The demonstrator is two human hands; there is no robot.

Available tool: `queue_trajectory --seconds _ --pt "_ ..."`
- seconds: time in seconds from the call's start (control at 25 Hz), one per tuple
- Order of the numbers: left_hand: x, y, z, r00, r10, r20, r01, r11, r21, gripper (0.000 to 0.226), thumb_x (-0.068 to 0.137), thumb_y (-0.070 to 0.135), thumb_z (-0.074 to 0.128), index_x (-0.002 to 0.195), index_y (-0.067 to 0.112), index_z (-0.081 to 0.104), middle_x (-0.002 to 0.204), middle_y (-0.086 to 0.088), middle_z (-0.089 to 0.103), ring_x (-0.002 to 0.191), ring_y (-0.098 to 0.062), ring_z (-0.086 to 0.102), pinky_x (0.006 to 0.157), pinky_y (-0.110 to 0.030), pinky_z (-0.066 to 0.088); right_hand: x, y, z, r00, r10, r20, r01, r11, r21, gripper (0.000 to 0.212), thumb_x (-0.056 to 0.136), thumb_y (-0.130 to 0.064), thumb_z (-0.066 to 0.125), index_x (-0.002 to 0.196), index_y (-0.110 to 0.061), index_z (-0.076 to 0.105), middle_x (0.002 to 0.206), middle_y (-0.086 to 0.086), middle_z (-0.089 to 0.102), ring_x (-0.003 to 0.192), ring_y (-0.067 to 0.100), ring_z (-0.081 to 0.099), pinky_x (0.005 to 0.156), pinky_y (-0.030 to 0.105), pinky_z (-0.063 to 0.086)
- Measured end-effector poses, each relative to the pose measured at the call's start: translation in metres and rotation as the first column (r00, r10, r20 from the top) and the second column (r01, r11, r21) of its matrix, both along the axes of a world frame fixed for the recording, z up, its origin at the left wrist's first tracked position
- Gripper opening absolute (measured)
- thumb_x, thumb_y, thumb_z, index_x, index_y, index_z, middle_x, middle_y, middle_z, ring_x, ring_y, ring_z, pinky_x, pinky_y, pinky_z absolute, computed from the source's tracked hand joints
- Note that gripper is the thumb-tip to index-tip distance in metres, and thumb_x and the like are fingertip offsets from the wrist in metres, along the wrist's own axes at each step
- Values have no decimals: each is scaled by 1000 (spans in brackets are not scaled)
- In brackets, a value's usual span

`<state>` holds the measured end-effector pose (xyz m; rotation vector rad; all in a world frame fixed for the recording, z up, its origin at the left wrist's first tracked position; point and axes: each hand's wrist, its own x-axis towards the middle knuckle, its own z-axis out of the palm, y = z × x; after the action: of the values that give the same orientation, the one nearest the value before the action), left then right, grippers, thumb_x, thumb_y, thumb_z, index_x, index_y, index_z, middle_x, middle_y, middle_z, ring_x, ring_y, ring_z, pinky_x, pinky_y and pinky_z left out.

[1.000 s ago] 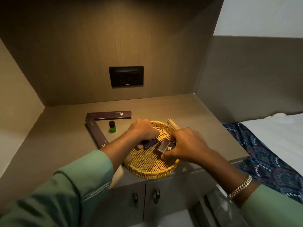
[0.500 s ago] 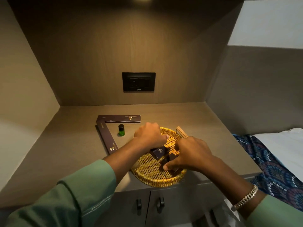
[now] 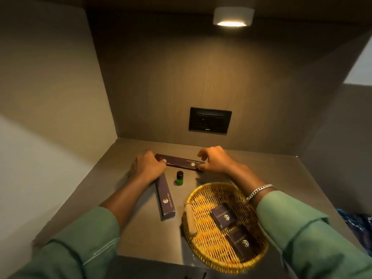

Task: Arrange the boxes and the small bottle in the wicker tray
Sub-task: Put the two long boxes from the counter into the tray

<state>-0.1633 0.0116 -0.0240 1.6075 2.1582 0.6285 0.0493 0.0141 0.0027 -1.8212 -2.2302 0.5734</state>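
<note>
While the wicker tray (image 3: 203, 256) on the counter (image 3: 231, 174) holds two small boxes (image 3: 224, 216), your left hand (image 3: 149, 167) and right hand (image 3: 214, 160) pinch the far long box (image 3: 180, 162) by its ends. It looks light, stiff card; grip ends, not middle. The small bottle (image 3: 179, 178), upright nearby, is likely slick and tippy.

I'm seeing a hotel-type bedroom: bedside niche w/ spot lamp (image 3: 232, 17), wall socket (image 3: 209, 122), patterned bedding (image 3: 357, 221) at rt, amenity boxes (image 3: 224, 215).

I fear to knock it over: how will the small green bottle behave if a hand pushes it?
The small green bottle stands upright on a narrow base, so it probably tips easily. Being round, it would likely roll afterwards. It looks light for its size.
</note>
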Motion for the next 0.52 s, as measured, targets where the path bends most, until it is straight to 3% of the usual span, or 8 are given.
queue_trajectory --seconds 0.12,0.24,0.32,0.52 --pt "-5 3 -24 992 -23 124 36 994 -107 53 83 48 69 122 23 45 110 -8 64 94 -27 65 80 -44 57 -23 30 -16 998 42 36 -41 998 -46 57 84 -16 70 137 -17 47 136 9 54 121 25 55 98 36 49" --pt "-2 9 -29 992 -38 119 55 988 -146 42 84 36 71 117 20 51 98 -5 66 73 -17 67 56 -30 57 -34 43 -25 995 79 61 -73 993 -96 57 82 -17 71 134 -17 47 129 9 58 117 27 56 97 40 50" --pt "-2 14 -23 994 -14 106 33 982 -185 34 88 32 69 114 16 54 92 -6 68 60 -12 66 41 -21 47 -36 47 -30 989 94 113 -83 991 -101 53 82 -19 71 130 -17 50 123 9 61 111 26 58 94 39 51" --pt "-4 15 9 976 40 215 -33 999 -38 30 86 31 72 103 14 53 76 -10 71 44 -17 70 41 -29 59 -27 35 -20 996 31 79 -30 999 -14 56 77 -21 76 128 -16 50 117 9 64 106 26 61 89 42 54"
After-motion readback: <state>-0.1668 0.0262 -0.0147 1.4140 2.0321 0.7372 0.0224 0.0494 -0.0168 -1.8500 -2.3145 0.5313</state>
